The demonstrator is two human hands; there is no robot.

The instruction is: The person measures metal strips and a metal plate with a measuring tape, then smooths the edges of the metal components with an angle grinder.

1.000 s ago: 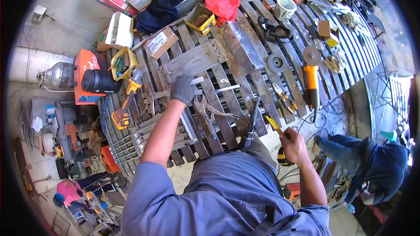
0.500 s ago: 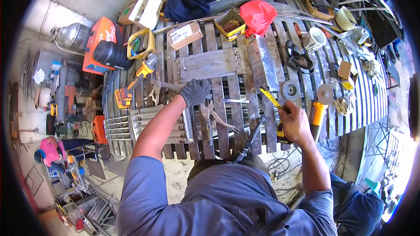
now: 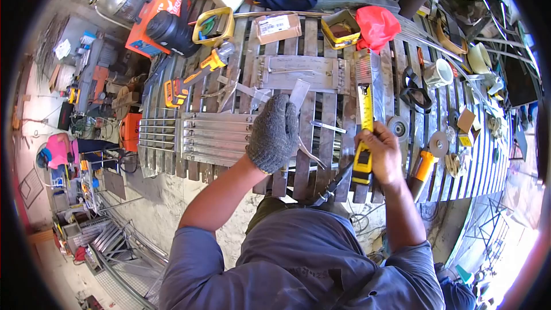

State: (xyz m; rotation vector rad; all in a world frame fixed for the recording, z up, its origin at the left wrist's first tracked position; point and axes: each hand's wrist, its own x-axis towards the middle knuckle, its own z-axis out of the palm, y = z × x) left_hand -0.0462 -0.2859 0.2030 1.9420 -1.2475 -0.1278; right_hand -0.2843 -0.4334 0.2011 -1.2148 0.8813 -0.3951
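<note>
Tape measure: right hand grips it, probably measuring
Metal strip: left hand holds it
Blade: likely needs lining up with strip

White script on the orange box seems to end in "gle"; the cardboard box's label (tiny print) and shirt lettering are illegible.

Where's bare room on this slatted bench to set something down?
Bare bench slats show right of the crumpled beige cloth and, narrowly, between the leftmost yellow plastic tub and white-labelled brown cardboard box. It's crowded around the grey-gloved left hand, among flat silvery metal pieces.
</note>
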